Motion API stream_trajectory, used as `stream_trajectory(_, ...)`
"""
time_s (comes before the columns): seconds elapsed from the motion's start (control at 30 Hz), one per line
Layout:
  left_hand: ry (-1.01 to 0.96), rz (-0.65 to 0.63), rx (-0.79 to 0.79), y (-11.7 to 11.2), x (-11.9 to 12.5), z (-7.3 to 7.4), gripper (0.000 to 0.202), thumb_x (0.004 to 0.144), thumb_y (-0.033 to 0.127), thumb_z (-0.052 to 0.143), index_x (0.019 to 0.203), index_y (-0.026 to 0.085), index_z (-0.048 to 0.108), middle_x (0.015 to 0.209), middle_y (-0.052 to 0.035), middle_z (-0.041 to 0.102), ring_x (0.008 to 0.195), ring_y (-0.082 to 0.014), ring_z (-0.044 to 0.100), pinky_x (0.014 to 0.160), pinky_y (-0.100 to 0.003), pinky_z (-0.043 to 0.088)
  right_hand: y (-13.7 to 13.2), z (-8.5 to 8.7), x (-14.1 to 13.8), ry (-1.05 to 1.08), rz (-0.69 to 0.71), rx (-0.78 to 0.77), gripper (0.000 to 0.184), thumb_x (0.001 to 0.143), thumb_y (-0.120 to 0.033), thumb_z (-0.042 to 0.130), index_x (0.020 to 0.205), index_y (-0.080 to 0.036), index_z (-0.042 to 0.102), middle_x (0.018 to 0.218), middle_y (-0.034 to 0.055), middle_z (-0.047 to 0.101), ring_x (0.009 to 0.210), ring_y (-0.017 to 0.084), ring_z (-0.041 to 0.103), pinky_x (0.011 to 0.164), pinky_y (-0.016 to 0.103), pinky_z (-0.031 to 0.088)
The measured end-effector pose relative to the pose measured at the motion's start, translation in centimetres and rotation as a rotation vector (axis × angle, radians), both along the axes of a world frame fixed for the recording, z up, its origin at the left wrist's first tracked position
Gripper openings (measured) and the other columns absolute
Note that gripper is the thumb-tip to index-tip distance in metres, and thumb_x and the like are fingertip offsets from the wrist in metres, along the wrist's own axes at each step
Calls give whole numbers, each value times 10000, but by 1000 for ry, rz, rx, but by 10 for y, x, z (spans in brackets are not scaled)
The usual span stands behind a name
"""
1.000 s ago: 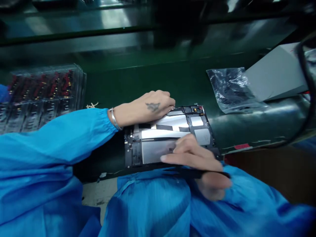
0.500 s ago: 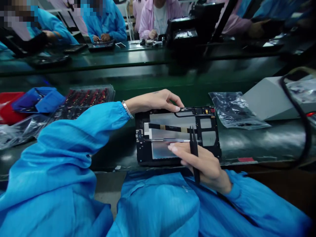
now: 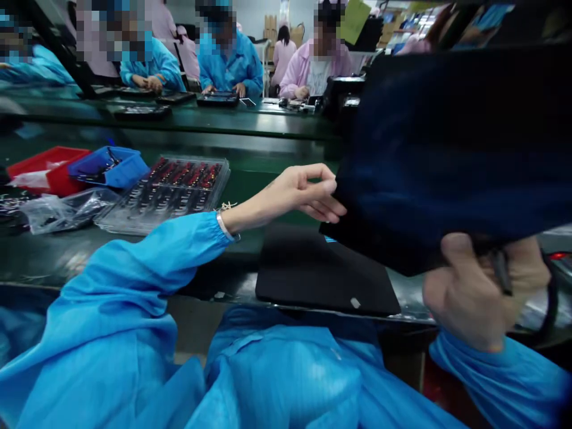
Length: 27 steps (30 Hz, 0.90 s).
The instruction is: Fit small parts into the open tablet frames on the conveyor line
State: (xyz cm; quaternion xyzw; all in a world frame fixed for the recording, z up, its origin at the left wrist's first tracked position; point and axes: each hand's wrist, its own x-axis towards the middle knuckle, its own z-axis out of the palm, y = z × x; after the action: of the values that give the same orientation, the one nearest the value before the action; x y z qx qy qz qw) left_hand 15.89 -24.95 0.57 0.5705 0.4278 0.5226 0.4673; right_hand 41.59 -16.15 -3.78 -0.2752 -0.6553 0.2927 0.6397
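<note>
A large dark tablet body [image 3: 447, 149] is raised off the bench close to the camera, blurred, and hides the right side of the view. My left hand [image 3: 308, 193] pinches its left edge, the blue sleeve reaching across from the left. At the lower right my right hand [image 3: 482, 292] grips its bottom edge from below, with thin black tweezers [image 3: 500, 271] tucked between the fingers. A black mat [image 3: 322, 274] lies bare on the green bench under the raised tablet.
A clear tray of red and black parts [image 3: 170, 185] sits to the left, with a blue bin [image 3: 107, 167], a red bin [image 3: 40, 167] and plastic bags [image 3: 62, 211] beyond it. Several people in blue and pink coats work at the far bench [image 3: 223, 119].
The tablet lay open-side up on the mat with both hands on it; now both hands have lifted it toward the camera. The view has tilted up.
</note>
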Motion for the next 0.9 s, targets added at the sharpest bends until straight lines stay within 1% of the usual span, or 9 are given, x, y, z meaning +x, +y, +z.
stream_trajectory(0.07, 112, 74, 66, -11, 6, 3, 430, 910, 502, 787, 934, 188, 494, 737, -24, 750, 594, -116, 705, 575, -181, 558, -5, 9, -7, 85, 88, -167, 202, 777, -310, 855, 973, -357, 837, 1098, 15, 788, 1223, 377, 683, 1176, 547, 478)
stream_trajectory(0.13, 178, 158, 99, -17, 12, 4, 432, 918, 508, 777, 877, 188, 489, 591, 27, 672, 445, -70, 589, 455, -140, 449, -9, 15, -9, 44, 232, -384, 165, 782, -327, 846, 945, -342, 826, 1199, 4, 765, 1301, 335, 642, 1219, 515, 442)
stream_trajectory(0.2, 154, 208, 94, -18, 17, -1, 447, 948, 544, 725, 822, 182, 494, 534, 39, 632, 394, -51, 537, 411, -127, 401, -13, 18, -7, 3, 318, -577, 236, 756, -318, 858, 984, -356, 807, 1307, -11, 726, 1367, 321, 593, 1191, 519, 477)
stream_trajectory(0.27, 79, 232, 51, -15, 18, -9, 484, 964, 580, 684, 778, 175, 495, 528, 28, 635, 388, -51, 545, 398, -123, 396, -14, 16, -4, -48, 362, -682, 305, 750, -313, 854, 1040, -378, 790, 1379, -16, 689, 1401, 319, 564, 1109, 510, 556)
stream_trajectory(0.37, -35, 246, -50, -8, 16, -25, 531, 967, 602, 661, 725, 173, 463, 529, 13, 642, 381, -52, 555, 381, -118, 383, -12, 9, 0, -133, 425, -746, 307, 811, -328, 800, 1108, -398, 774, 1391, -5, 685, 1351, 320, 614, 1002, 480, 629)
stream_trajectory(0.5, -128, 241, -172, -1, 11, -40, 514, 978, 551, 663, 710, 167, 451, 521, 13, 637, 369, -43, 541, 376, -111, 376, -5, -2, 5, -188, 492, -835, 326, 849, -321, 773, 1163, -408, 768, 1345, 13, 719, 1231, 324, 698, 987, 471, 643)
stream_trajectory(0.63, -139, 259, -236, 1, 9, -42, 459, 1030, 437, 621, 704, 163, 448, 518, 17, 628, 373, -37, 538, 384, -107, 377, -4, -7, 4, -159, 505, -913, 363, 885, -325, 771, 1242, -381, 748, 1389, 19, 698, 1274, 310, 677, 1064, 465, 616)
stream_trajectory(0.77, -119, 274, -254, 2, 11, -42, 415, 1098, 285, 506, 705, 164, 444, 517, 21, 621, 376, -32, 533, 395, -106, 380, -11, -6, -3, -14, 457, -1044, 374, 964, -349, 702, 1338, -342, 694, 1440, -4, 665, 1380, 266, 601, 1196, 488, 512)
stream_trajectory(0.9, -104, 274, -242, 1, 11, -42, 415, 1104, 284, 483, 707, 169, 443, 521, 14, 628, 371, -38, 537, 393, -106, 378, -10, -1, -7, 31, 452, -1070, 346, 962, -291, 702, 1307, -322, 706, 1478, -14, 637, 1457, 274, 524, 1237, 519, 464)
